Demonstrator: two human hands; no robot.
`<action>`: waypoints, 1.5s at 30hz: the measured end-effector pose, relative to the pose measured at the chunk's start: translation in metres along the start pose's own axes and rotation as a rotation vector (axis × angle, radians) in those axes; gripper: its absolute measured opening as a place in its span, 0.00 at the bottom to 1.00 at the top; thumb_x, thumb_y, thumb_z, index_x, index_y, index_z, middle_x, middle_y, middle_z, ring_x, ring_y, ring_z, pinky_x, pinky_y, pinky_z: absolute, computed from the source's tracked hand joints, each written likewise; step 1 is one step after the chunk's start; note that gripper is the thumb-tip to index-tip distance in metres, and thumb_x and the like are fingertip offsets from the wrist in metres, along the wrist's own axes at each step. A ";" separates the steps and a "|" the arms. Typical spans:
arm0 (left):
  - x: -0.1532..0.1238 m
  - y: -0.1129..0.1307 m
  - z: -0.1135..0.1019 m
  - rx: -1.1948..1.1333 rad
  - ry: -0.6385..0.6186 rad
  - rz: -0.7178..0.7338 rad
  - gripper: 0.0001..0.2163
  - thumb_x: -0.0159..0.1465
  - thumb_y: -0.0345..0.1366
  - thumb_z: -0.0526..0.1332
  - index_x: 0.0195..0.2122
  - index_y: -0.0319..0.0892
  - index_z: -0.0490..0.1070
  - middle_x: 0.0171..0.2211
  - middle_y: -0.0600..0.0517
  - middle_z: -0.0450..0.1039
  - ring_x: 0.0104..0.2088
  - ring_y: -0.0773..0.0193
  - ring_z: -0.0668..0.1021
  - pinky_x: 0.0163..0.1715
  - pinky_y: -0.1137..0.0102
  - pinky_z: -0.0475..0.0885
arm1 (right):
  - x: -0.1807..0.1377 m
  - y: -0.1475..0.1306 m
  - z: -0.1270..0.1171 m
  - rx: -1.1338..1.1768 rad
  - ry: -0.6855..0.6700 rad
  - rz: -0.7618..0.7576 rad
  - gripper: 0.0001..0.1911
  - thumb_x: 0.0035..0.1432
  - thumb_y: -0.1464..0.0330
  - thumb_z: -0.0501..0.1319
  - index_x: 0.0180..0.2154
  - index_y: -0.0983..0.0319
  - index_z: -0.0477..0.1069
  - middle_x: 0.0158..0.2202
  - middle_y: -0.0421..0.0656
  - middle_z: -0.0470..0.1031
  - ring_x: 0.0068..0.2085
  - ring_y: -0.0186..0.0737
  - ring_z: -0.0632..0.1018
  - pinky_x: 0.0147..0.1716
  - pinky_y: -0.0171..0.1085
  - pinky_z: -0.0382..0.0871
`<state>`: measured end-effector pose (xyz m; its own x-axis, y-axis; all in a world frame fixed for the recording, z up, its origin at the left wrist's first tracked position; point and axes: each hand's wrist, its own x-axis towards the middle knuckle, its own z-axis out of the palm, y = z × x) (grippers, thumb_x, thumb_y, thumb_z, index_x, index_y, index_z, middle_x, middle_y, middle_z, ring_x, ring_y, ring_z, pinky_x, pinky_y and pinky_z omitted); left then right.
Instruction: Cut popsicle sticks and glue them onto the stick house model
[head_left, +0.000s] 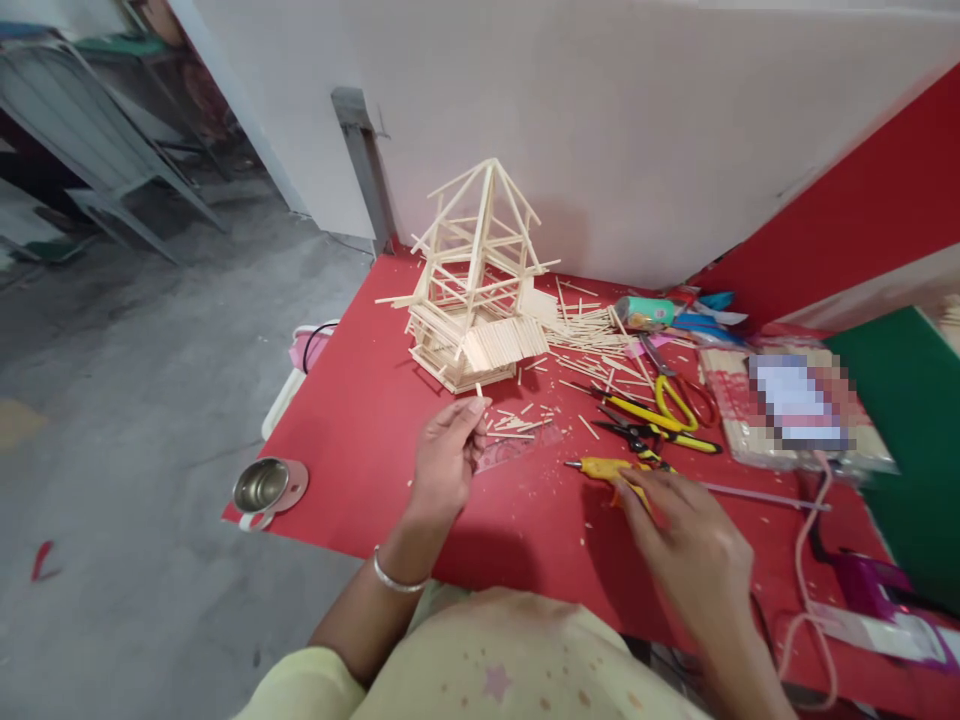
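Observation:
My left hand (448, 450) pinches a short wooden stick (480, 392) between thumb and fingertips, in front of the stick model. The model (472, 290) is a many-sided house frame of pale sticks, with a pointed open roof and a slatted panel leaning out at the front. To the right, my right hand (686, 540) has its fingers round the handle of a yellow hot glue gun (600, 468), which lies low over the table with its nozzle pointing left. A clear glue stick (765, 496) extends from the gun's back. My palm hides part of the handle.
Cut stick pieces (517, 420) and a clear ruler (499, 456) lie on the red table (345, 450). Yellow-handled pliers (682, 440), scissors (675, 400), loose sticks (592, 330) and a phone (799, 400) are at right. A steel-lined mug (271, 487) stands near the left edge.

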<state>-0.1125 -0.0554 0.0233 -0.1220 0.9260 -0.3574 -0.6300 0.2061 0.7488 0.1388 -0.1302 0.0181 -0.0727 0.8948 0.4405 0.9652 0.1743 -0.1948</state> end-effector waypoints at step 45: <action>0.027 0.018 0.000 -0.136 0.062 0.098 0.12 0.56 0.41 0.71 0.33 0.39 0.75 0.21 0.58 0.67 0.16 0.77 0.65 0.14 0.79 0.56 | 0.123 -0.119 0.071 0.406 0.324 -0.371 0.12 0.59 0.72 0.65 0.46 0.59 0.76 0.37 0.44 0.78 0.39 0.40 0.76 0.41 0.40 0.71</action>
<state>-0.1271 -0.0266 0.0267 -0.2323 0.9172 -0.3236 -0.7104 0.0673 0.7006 -0.0029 -0.0119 0.0329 -0.2431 0.5863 0.7728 0.7135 0.6478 -0.2670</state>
